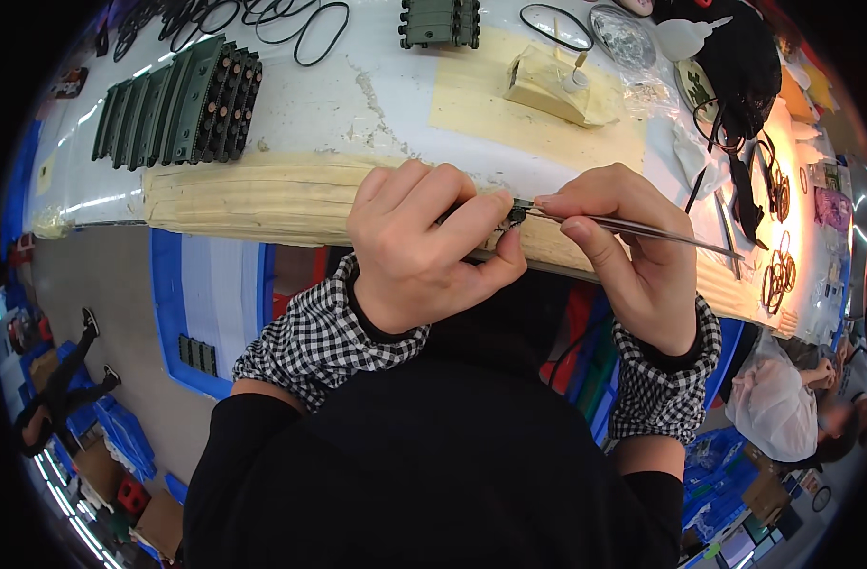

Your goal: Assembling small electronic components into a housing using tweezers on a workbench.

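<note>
Over the table's near edge, my left hand [424, 242] is closed, pinching a small dark part [517, 216] between thumb and fingers. Most of that part is hidden by the fingers. My right hand [633, 242] grips slim metal tweezers [666, 233] between thumb and forefinger. Their tip reaches the small part, though whether it grasps or only touches it I cannot tell. To the left on the table stands a stack of dark green, ribbed model vehicle bodies [177, 109] with rows of small wheels. A similar green stack [439, 23] sits at the far middle.
Yellowish padding [253, 197] lines the table's front edge. A tape-wrapped block [557, 85] holds a small white pot and a stick. Black rubber bands [322, 33] lie at the back; a white squeeze bottle [690, 38] stands far right. Below left, a blue tray [165, 303] holds another green piece.
</note>
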Motion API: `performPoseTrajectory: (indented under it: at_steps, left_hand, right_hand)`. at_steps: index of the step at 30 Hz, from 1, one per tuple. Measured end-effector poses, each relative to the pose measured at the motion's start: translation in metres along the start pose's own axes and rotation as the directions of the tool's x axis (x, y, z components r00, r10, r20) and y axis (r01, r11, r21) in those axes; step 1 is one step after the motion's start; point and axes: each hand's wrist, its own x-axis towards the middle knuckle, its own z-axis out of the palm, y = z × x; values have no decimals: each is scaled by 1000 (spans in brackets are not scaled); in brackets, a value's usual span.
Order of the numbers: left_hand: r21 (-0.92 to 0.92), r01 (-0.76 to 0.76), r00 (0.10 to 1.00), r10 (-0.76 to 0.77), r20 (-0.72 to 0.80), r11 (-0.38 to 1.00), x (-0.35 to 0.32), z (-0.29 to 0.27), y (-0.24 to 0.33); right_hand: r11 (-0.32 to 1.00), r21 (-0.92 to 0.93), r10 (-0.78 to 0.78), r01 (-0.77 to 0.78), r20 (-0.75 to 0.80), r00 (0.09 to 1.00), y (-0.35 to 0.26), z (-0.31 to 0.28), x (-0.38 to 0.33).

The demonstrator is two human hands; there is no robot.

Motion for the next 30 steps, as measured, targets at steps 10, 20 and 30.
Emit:
performPoseTrajectory:
  at_steps: [10, 20, 30]
  left_hand:
    - [-9, 9, 1000, -8, 19, 1000, -1, 0, 0]
    - [15, -5, 1000, 5, -17, 1000, -2, 2, -1]
    - [7, 15, 1000, -15, 15, 1000, 1, -1, 3]
  right_hand:
    - [998, -65, 17, -13, 70, 997, -6, -3, 2]
    - [987, -137, -65, 85, 145, 987, -6, -3, 10]
    - [992, 51, -104, 116, -204, 973, 4, 3, -12]
